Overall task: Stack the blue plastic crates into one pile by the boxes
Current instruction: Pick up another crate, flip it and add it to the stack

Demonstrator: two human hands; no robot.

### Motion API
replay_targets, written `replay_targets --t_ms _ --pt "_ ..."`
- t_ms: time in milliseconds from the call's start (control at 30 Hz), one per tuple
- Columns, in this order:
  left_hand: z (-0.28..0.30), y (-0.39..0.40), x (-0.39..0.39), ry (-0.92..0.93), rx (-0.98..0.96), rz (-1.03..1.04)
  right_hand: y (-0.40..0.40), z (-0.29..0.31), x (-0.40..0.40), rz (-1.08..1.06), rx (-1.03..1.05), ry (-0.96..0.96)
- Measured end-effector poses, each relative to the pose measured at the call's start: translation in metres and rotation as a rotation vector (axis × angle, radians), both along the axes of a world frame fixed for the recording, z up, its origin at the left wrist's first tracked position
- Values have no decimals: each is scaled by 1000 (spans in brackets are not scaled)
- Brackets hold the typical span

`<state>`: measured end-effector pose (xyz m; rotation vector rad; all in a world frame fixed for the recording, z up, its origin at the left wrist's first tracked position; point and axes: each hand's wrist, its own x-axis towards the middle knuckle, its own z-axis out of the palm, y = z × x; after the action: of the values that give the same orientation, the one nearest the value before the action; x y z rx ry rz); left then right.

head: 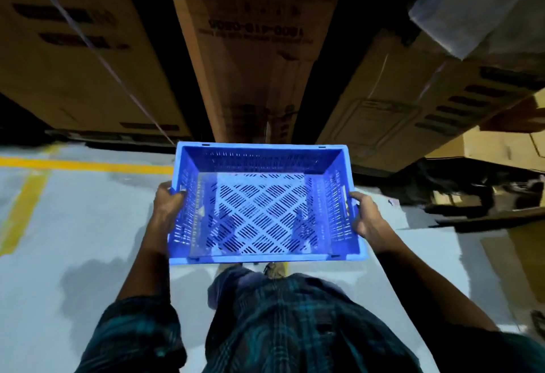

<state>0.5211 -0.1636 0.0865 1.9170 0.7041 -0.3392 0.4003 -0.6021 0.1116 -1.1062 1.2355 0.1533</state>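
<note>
One blue crate (265,204) held level above the floor (73,225) — left hand (168,207) and right hand (367,216) gripping its side walls — facing cardboard boxes (250,48).

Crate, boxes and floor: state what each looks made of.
Crate: moulded plastic, blue, slightly glossy; slotted walls and a lattice base show it. Both hands, left and right, hold its sides.
Boxes: corrugated cardboard by the look, matte brown with printed text and fold seams.
Floor: probably coated concrete, smooth pale grey with painted yellow lines and a dull sheen.
</note>
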Motion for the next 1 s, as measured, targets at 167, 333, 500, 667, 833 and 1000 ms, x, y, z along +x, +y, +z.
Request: replay_targets --t_ms 167,333,500,667,833,1000 --pt "-7 5 -28 38 147 -31 13 -20 -17 102 -228 19" --pt "-11 4 -60 297 287 -14 38 -11 -52 384 -518 225" --pt "-10 14 -45 368 332 -61 39 -32 -63 371 -504 257" --pt "2 17 -20 263 279 -114 43 -25 -30 206 -481 205" --pt "9 26 -1 158 268 -162 57 -12 -6 24 -440 112" --pt "13 38 2 49 231 -180 68 -15 -7 -25 -375 58"
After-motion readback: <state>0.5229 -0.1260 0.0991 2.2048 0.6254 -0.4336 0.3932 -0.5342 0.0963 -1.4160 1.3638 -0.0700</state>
